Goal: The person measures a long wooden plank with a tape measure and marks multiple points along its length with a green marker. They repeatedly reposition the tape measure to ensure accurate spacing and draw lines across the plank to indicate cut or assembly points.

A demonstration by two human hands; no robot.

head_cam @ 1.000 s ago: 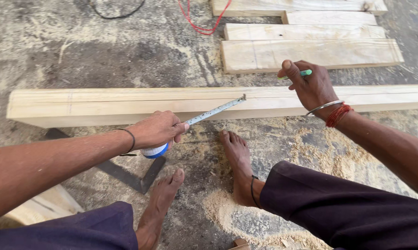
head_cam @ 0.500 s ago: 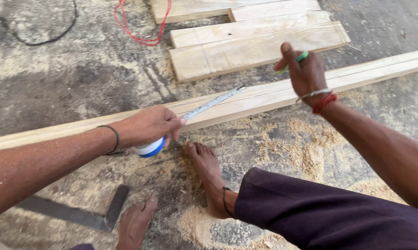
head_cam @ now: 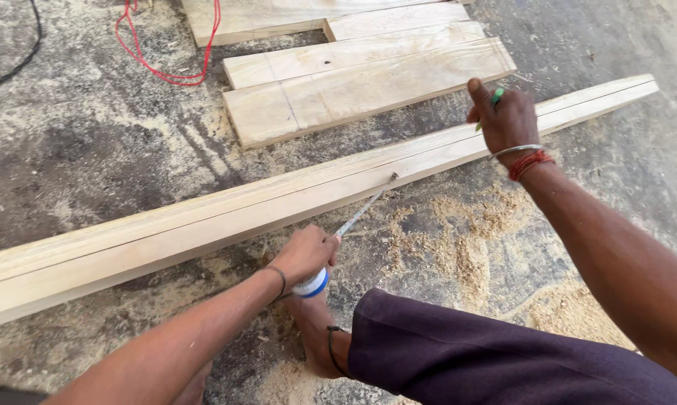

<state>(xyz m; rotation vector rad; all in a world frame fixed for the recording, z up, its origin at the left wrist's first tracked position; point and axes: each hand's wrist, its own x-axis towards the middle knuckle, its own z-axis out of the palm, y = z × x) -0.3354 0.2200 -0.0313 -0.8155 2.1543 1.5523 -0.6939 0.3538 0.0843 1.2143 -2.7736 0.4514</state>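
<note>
- Down on the sawdust-strewn floor [head_cam: 91, 150], the white-and-blue tape measure [head_cam: 312, 283] sits in the left hand [head_cam: 305, 255], fingers curled tight around its case.
- Its metal blade [head_cam: 365, 208] runs up to the long wooden beam [head_cam: 278, 206], the tip touching the beam's near face.
- Further along, the right hand [head_cam: 503, 116] rests on the beam, closed around a green pen [head_cam: 496, 97].
- Beyond the beam lie shorter planks [head_cam: 361, 82] side by side, with a red cord [head_cam: 166, 71] looped near them.
- A bare foot [head_cam: 316, 337] is planted just below the left hand.
</note>
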